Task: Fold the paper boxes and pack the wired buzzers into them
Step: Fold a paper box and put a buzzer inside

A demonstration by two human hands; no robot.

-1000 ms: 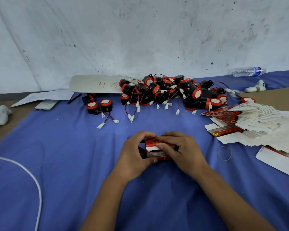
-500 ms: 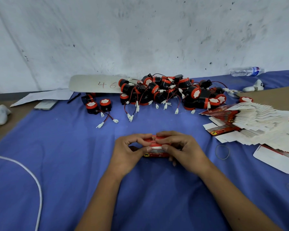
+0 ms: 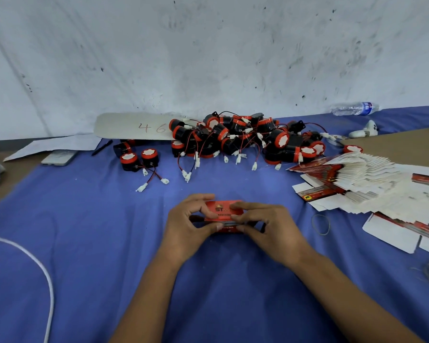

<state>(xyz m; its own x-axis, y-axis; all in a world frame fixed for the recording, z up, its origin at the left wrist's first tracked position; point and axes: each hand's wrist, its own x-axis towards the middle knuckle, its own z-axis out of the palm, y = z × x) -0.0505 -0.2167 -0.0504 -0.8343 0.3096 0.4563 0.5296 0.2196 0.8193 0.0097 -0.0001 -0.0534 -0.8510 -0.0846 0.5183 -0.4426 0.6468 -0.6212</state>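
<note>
A small red paper box (image 3: 224,211) lies on the blue cloth in the middle of the table, held between both hands. My left hand (image 3: 188,226) grips its left end, thumb at the front and fingers over the top. My right hand (image 3: 265,226) grips its right end, fingers pressed on the top flap. A heap of black and red wired buzzers (image 3: 243,139) with white plugs lies behind it near the wall. Two more buzzers (image 3: 139,158) sit apart to the left. A fanned stack of flat box blanks (image 3: 362,179) lies at the right.
A card marked 46 (image 3: 134,126), a pen (image 3: 102,147), a phone (image 3: 59,157) and papers (image 3: 55,146) lie at the back left. A water bottle (image 3: 354,108) lies at the back right. Rubber bands (image 3: 320,224) lie right of my hands. A white cable (image 3: 45,271) curves at the left.
The box has turned in my hands so its printed top faces up, and both hands have closed the flap down on it. The view has shifted slightly.
</note>
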